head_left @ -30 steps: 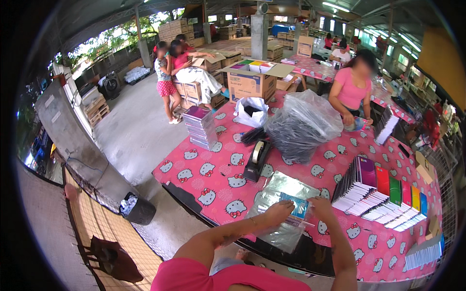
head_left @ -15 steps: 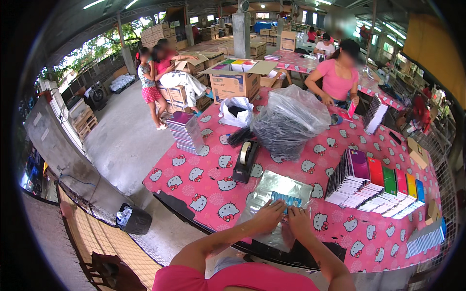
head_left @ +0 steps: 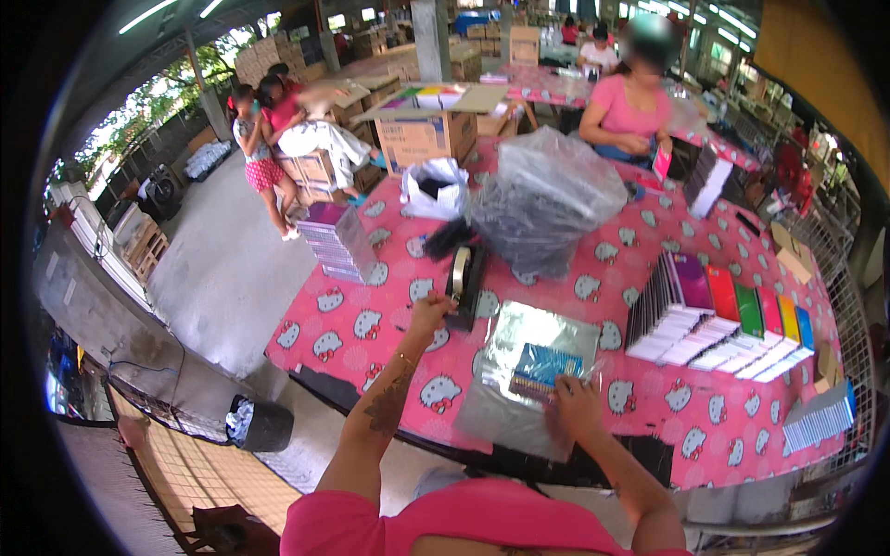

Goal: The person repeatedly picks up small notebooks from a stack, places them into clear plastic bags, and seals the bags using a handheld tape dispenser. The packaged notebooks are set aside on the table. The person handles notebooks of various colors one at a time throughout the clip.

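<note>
My left hand [head_left: 432, 313] reaches to the near end of a black tape dispenser [head_left: 472, 278], its fingers pinched together at the tape's loose end. The tape itself is too small to make out clearly. A blue notebook [head_left: 547, 363] lies on a sheet of clear plastic wrapping [head_left: 533, 326], and part of the plastic seems to cover it. My right hand [head_left: 577, 408] is at the notebook's right end, fingers curled over its edge and the plastic there.
A large clear bag of black strips [head_left: 547, 208] stands beyond the dispenser. Rows of colourful notebooks [head_left: 714, 320] lie to the right, a wrapped stack [head_left: 336, 241] at the left. An open carton [head_left: 422, 139] stands behind. Across the table a co-worker [head_left: 629, 116] holds a pink notebook.
My left hand has left the notebook and moved up and left to the tape dispenser. My right hand stays by the notebook, now at its right end. The view has shifted slightly.
</note>
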The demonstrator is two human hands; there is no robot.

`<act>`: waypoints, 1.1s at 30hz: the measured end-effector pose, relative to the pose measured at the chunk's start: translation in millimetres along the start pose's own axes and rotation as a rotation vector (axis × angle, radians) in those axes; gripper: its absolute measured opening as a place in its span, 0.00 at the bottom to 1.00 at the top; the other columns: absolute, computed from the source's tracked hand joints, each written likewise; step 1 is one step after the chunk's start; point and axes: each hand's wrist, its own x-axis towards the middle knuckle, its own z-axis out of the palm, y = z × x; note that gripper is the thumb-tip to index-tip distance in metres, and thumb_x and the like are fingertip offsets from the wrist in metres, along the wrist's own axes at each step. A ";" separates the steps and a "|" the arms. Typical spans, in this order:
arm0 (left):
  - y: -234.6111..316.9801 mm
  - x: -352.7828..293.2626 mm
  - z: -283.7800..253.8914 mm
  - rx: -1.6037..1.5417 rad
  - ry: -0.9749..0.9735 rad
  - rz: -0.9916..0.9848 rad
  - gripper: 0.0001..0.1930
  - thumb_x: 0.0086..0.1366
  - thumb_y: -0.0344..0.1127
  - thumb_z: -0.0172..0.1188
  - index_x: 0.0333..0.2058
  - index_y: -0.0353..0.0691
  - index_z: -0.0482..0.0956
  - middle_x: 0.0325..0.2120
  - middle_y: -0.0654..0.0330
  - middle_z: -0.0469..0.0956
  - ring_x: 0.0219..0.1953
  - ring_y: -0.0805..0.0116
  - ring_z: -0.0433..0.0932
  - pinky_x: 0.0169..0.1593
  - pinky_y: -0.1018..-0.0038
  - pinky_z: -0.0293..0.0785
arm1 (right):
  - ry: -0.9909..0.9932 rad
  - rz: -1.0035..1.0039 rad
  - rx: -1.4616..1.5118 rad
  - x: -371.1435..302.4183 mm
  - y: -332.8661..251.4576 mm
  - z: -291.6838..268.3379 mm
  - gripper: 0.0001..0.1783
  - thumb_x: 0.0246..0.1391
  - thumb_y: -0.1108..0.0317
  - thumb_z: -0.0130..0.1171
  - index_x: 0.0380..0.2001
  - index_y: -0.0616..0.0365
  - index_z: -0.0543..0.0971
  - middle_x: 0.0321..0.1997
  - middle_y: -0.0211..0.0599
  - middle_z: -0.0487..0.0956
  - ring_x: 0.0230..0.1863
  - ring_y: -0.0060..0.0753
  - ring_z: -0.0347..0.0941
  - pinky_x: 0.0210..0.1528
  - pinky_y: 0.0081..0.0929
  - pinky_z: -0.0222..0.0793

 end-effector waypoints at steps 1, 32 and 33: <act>-4.7 -7.8 12.3 -0.062 0.060 0.067 0.08 0.61 0.36 0.66 0.36 0.40 0.82 0.26 0.67 0.78 0.28 0.79 0.73 0.36 0.79 0.69 | -0.001 0.033 0.016 -0.4 0.1 -2.5 0.21 0.49 0.60 0.65 0.47 0.53 0.79 0.47 0.32 0.78 0.46 0.37 0.77 0.51 0.40 0.67; -12.4 -154.9 200.0 1.401 -0.139 0.475 0.18 0.57 0.50 0.67 0.34 0.42 0.76 0.32 0.51 0.80 0.38 0.49 0.79 0.46 0.55 0.67 | -0.074 0.050 0.141 14.1 15.8 -25.0 0.22 0.57 0.55 0.58 0.49 0.58 0.80 0.53 0.46 0.74 0.59 0.46 0.69 0.60 0.47 0.59; -17.8 -165.9 196.8 1.391 -0.135 0.616 0.18 0.57 0.48 0.66 0.38 0.42 0.76 0.36 0.52 0.79 0.42 0.51 0.78 0.49 0.56 0.67 | -0.042 0.028 0.125 26.3 19.3 -23.8 0.20 0.57 0.55 0.58 0.47 0.58 0.81 0.53 0.46 0.75 0.60 0.46 0.68 0.61 0.48 0.58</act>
